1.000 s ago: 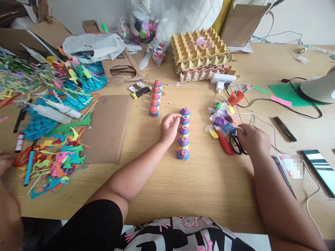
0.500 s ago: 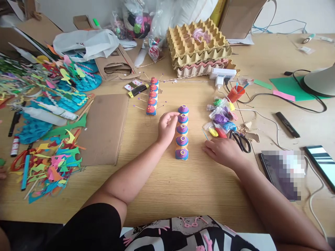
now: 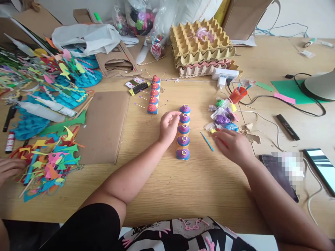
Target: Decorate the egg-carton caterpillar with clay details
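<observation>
On the table [image 3: 162, 188], the purple row [image 3: 183, 131], with the left hand [image 3: 169, 127] half-curled beside it and the right hand [image 3: 233, 144] bent at the bags [image 3: 222, 119], any grip impossible to tell, already bore rings [image 3: 184, 138] on all five humps [image 3: 183, 153] but lacked the sticks [image 3: 141, 106] of the red row [image 3: 153, 100].

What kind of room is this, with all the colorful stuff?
Probably a craft room or workshop: there are heaped paper scraps, stacked egg trays, and a row of purple-and-blue painted cups by the left hand.
</observation>
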A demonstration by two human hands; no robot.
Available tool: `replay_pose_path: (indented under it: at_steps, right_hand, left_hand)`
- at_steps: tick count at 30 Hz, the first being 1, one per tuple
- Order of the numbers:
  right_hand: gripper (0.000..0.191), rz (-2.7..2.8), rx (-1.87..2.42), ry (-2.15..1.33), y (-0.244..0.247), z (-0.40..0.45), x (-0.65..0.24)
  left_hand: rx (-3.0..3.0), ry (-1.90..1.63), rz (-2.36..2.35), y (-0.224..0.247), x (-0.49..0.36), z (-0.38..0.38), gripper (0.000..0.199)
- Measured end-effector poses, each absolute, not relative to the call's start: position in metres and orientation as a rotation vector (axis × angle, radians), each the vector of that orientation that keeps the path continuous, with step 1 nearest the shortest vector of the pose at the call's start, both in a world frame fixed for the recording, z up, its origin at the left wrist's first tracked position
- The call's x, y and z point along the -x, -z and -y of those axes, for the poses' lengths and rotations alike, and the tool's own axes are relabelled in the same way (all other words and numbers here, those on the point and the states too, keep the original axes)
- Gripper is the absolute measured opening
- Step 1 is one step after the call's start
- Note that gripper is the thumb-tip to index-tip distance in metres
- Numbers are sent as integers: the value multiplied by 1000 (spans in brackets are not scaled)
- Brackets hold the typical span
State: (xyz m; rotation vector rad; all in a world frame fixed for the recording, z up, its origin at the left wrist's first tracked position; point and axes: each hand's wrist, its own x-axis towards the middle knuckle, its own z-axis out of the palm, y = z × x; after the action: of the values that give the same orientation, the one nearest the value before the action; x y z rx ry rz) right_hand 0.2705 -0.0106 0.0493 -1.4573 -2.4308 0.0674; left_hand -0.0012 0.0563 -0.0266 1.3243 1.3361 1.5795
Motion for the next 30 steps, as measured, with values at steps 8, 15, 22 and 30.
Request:
replay_pose_path:
  at_steps: [8, 15, 22, 30]
  right_hand:
    - [37, 2196, 1857, 0, -71, -66, -304]
    - [79, 2165, 2158, -268, -63, -93, -300]
    - [71, 2124, 2234, -299, -53, -89, -293]
    - [47, 2092, 2099, -149, -26, -97, -305]
  left_hand:
    - [-1324, -1581, -1334, 26, 0, -56, 12]
    - [-1339, -1564, -1353, 26, 2, -54, 13]
    - [-1323, -1526, -1387, 23, 2, -53, 14]
    - [-1322, -1547, -1359, 22, 2, -52, 14]
